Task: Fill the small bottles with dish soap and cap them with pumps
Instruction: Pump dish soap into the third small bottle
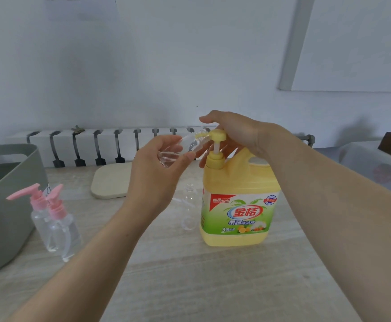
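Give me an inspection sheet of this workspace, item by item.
Surface: pale wood-grain table.
Job's things: yellow soap jug; held small bottle tilted, mouth at the jug's nozzle; two pink-pumped bottles; one uncapped bottle standing beside the jug.
Clutter: grey basket; beige board.
Hands: left hand grips the held small bottle; right hand rests on the pump head.
Cables: nothing seen.
Surroundings: radiator, white wall.
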`<control>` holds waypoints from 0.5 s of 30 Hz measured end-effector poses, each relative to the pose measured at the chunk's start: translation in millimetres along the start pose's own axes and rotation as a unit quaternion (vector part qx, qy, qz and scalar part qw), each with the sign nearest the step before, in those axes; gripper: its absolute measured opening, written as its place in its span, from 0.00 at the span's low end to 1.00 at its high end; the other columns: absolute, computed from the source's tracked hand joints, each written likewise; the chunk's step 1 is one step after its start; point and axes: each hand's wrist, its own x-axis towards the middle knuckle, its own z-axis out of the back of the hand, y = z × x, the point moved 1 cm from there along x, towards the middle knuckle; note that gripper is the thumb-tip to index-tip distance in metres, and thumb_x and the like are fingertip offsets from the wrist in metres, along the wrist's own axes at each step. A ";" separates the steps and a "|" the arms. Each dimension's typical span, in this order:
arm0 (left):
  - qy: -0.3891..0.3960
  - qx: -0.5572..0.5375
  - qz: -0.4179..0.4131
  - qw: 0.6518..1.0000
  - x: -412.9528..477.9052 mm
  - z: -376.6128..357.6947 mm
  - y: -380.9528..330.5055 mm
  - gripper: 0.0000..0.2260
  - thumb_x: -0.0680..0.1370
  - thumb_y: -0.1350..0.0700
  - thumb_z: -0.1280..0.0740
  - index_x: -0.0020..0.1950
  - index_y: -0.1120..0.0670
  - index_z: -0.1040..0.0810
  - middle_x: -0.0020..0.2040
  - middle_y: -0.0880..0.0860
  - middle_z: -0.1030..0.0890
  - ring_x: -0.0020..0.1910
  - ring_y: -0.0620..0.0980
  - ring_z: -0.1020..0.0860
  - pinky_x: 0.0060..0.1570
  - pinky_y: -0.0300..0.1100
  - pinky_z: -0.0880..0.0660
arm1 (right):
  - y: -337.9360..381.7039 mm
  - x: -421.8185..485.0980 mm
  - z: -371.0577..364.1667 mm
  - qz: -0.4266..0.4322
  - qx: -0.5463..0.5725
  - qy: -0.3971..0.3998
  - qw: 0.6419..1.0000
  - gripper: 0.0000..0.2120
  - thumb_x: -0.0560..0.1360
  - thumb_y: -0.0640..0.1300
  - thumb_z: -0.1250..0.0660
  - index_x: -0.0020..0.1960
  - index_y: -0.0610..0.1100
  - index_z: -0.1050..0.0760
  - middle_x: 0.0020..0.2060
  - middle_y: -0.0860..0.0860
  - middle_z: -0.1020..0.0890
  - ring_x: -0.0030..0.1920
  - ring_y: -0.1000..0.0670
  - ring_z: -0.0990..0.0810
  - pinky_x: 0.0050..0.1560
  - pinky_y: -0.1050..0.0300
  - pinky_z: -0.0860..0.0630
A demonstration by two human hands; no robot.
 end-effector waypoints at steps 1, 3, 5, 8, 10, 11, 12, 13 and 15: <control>-0.001 -0.001 0.000 1.000 0.0 -0.5 -0.2 0.14 0.74 0.50 0.27 0.59 0.46 0.23 0.49 0.42 0.19 0.46 0.33 0.22 0.40 0.21 0.30 | -0.5 0.4 0.4 0.001 0.003 0.001 1.000 0.32 0.75 0.65 0.49 0.45 0.43 0.14 0.44 0.43 0.14 0.58 0.36 0.21 0.63 0.44 0.26; -0.003 -0.003 0.001 1.000 0.0 -1.0 -0.5 0.14 0.74 0.50 0.27 0.59 0.46 0.23 0.50 0.42 0.19 0.46 0.33 0.22 0.40 0.21 0.30 | -0.6 0.8 1.2 0.000 0.005 0.003 1.000 0.33 0.75 0.65 0.49 0.45 0.43 0.14 0.44 0.43 0.14 0.57 0.36 0.20 0.62 0.44 0.25; -0.002 0.001 0.001 1.000 -0.1 -1.2 -0.4 0.15 0.74 0.50 0.27 0.60 0.47 0.23 0.50 0.42 0.19 0.46 0.34 0.22 0.40 0.21 0.29 | -0.9 1.5 1.7 -0.002 0.005 0.008 1.000 0.33 0.76 0.65 0.50 0.46 0.43 0.14 0.44 0.43 0.14 0.57 0.37 0.20 0.62 0.45 0.25; -0.002 -0.001 -0.001 1.000 -0.3 -1.2 -0.5 0.16 0.74 0.51 0.27 0.61 0.48 0.23 0.50 0.42 0.19 0.46 0.34 0.22 0.41 0.22 0.29 | -0.9 2.0 0.0 -0.009 0.004 -0.006 1.000 0.31 0.77 0.63 0.50 0.44 0.43 0.14 0.44 0.43 0.14 0.58 0.36 0.21 0.63 0.44 0.26; -0.002 -0.001 -0.003 1.000 -0.4 -0.4 -0.8 0.16 0.74 0.51 0.27 0.61 0.48 0.23 0.50 0.43 0.19 0.45 0.34 0.22 0.41 0.22 0.29 | 0.1 1.4 -2.0 -0.007 -0.004 -0.029 1.000 0.30 0.78 0.59 0.49 0.42 0.43 0.14 0.43 0.44 0.14 0.57 0.37 0.20 0.61 0.45 0.24; -0.001 0.000 -0.004 1.000 -0.4 -0.4 -0.8 0.15 0.74 0.51 0.27 0.61 0.48 0.23 0.50 0.43 0.19 0.45 0.33 0.22 0.40 0.22 0.29 | 0.6 0.7 -2.8 -0.003 -0.015 -0.036 0.999 0.29 0.79 0.57 0.49 0.42 0.42 0.14 0.42 0.45 0.14 0.56 0.38 0.19 0.59 0.47 0.23; 0.000 0.001 -0.005 1.000 -0.3 0.0 -0.5 0.15 0.74 0.51 0.27 0.61 0.48 0.23 0.50 0.43 0.19 0.45 0.33 0.22 0.40 0.21 0.29 | 2.0 -0.3 -4.5 0.002 -0.028 -0.039 0.999 0.28 0.79 0.55 0.50 0.45 0.41 0.14 0.42 0.45 0.14 0.56 0.39 0.19 0.57 0.49 0.22; 0.000 0.002 -0.005 1.000 -0.2 -0.1 -0.1 0.16 0.74 0.50 0.27 0.61 0.47 0.23 0.50 0.42 0.19 0.45 0.33 0.22 0.40 0.21 0.29 | 3.4 -1.5 -5.7 0.005 -0.039 -0.040 0.998 0.27 0.80 0.53 0.50 0.47 0.40 0.15 0.42 0.46 0.14 0.55 0.40 0.19 0.56 0.50 0.22; 0.000 0.006 -0.004 1.000 -0.5 -0.1 0.8 0.16 0.74 0.50 0.27 0.61 0.47 0.23 0.49 0.42 0.19 0.46 0.33 0.22 0.41 0.22 0.29 | 5.8 -3.8 -7.4 0.005 -0.047 -0.046 0.998 0.25 0.80 0.49 0.50 0.52 0.37 0.17 0.40 0.47 0.13 0.51 0.42 0.18 0.49 0.54 0.20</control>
